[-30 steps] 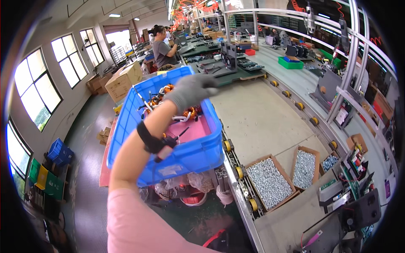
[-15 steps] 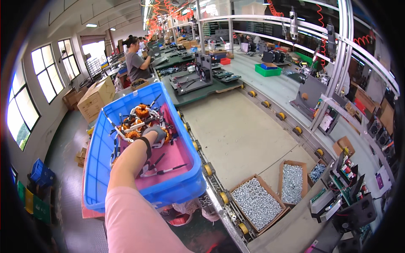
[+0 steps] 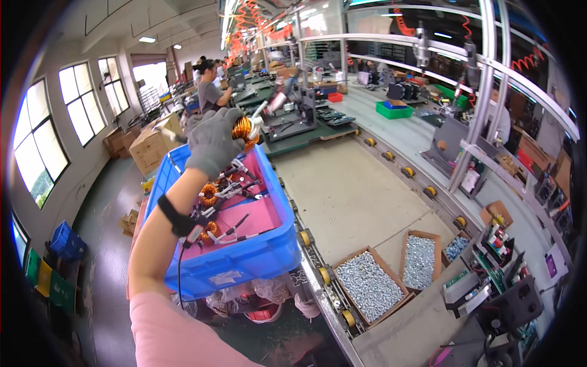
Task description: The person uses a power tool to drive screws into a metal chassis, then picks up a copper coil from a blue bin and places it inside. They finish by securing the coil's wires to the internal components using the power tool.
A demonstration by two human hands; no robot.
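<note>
My left hand [image 3: 214, 142], in a grey glove, is raised over the far part of a blue plastic bin [image 3: 244, 254]. Its fingers are closed on a copper-wound toroidal coil [image 3: 244, 129], whose white-sleeved leads stick out to the right, blurred. Below, on the pink sheet [image 3: 254, 214] lining the bin, lie several more toroidal coils [image 3: 208, 194] with white and black leads. A black strap [image 3: 174, 215] with a small device and cable is around my left wrist. My right hand is out of view.
Right of the bin runs a conveyor rail with yellow rollers [image 3: 324, 275]. Cardboard trays of screws [image 3: 370, 287] stand beyond it. Circuit-board assemblies [image 3: 495, 275] are at the right. A person [image 3: 211, 88] works farther up the line. Cardboard boxes [image 3: 150, 147] stand behind the bin.
My left hand has come up out of the bin with a toroidal coil in its grip. The view has shifted slightly, and fewer coils show in the bin.
</note>
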